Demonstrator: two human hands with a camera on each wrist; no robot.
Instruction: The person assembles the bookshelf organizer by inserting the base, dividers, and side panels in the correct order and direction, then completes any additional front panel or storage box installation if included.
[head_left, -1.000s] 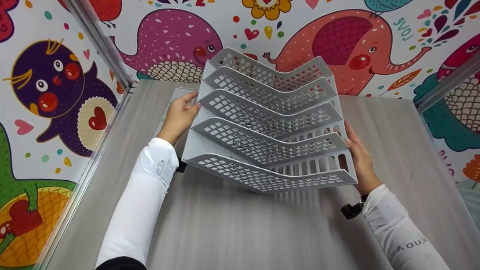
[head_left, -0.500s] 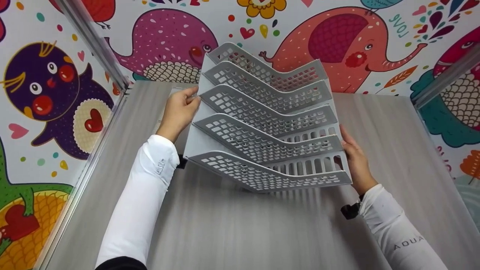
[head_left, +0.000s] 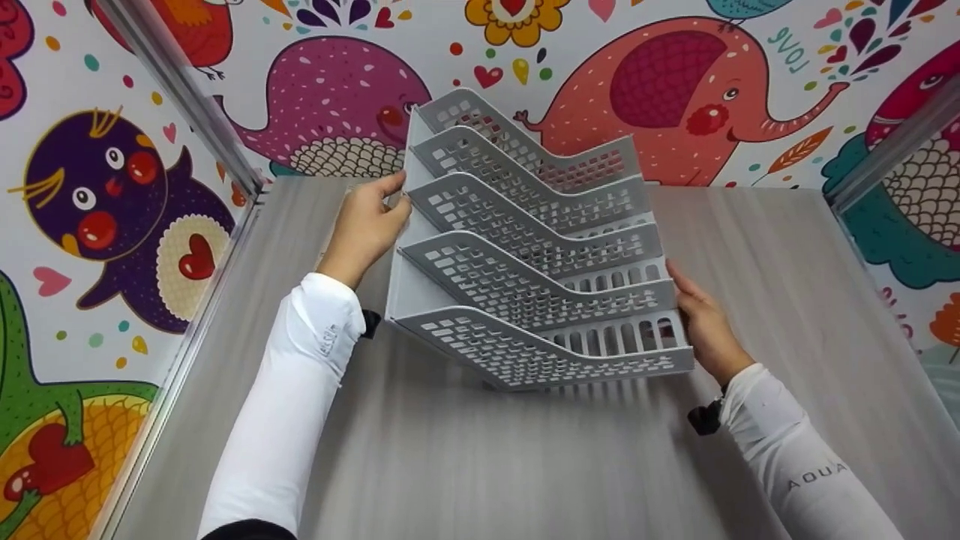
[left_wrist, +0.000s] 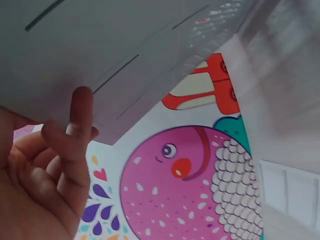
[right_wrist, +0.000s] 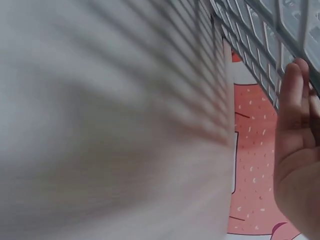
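A grey plastic file rack (head_left: pixel 536 300), with several slanted, perforated dividers and slots showing no files, is held tilted over the table. My left hand (head_left: pixel 366 225) grips its left side edge, thumb and fingertips at the panel. In the left wrist view, a finger lies against the rack's smooth outer panel (left_wrist: pixel 75 45), which has narrow slits. On the other side, my right hand (head_left: pixel 709 330) holds the lower right edge. The right wrist view has its fingers (right_wrist: pixel 292 95) against the slotted lattice (right_wrist: pixel 260 45); some of them are hidden behind the hand.
The grey wood-grain table (head_left: pixel 510 465) lies beneath, with the rack's striped shadow on it. Printed cartoon panels (head_left: pixel 675 97) stand behind and at both sides, joined by metal corner posts (head_left: pixel 180 97). A white lined piece (left_wrist: pixel 290 195) shows in the left wrist view.
The rack has turned slightly, its right end shifting left and a little down in the head view. Both hands keep their hold and move with it. The head view has shifted slightly.
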